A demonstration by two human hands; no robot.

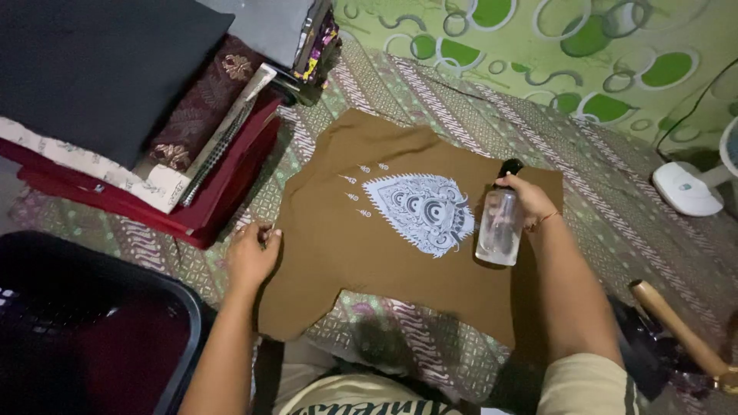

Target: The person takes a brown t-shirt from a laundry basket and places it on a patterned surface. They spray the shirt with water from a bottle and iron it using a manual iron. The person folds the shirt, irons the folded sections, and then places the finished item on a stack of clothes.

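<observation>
Patterned batik cloth (pixel 615 223) covers the floor, with a green circle-print sheet (pixel 553 46) beyond it. Spread flat at the centre of the cloth lies a brown T-shirt (pixel 346 230) bearing a white mask print (pixel 423 211). The right hand (pixel 526 198) is wrapped around a clear spray bottle (pixel 500 223), held upright over the shirt's right part, just right of the print; its fingers close around the bottle's neck below the black nozzle, the body hanging beneath them. The left hand (pixel 252 250) rests on the shirt's left edge, fingers (pixel 270 233) curled and pinching the fabric. Left of the shirt sits a stack of folded fabrics (pixel 154 138); below-left, a dark plastic basket (pixel 92 330); far right, a white fan base (pixel 684 188); lower right, a wooden handle (pixel 676 327).
</observation>
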